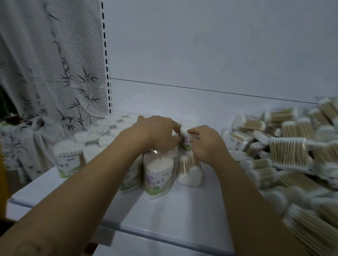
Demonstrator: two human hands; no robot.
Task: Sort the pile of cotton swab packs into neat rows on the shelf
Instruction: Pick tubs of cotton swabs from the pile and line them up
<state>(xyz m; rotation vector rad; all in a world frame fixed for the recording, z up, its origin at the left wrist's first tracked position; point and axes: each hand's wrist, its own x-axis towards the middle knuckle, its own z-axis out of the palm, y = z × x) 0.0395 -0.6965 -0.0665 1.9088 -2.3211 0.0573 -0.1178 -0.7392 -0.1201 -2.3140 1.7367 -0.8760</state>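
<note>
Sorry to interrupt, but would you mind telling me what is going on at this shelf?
A person is standing clear plastic packs of wooden cotton swabs in rows on the left of the white metal shelf. Both the left hand and the right hand hold one upright flower-labelled pack between them, at the rows' right end. A big loose pile of packs waits unsorted on the right.
</note>
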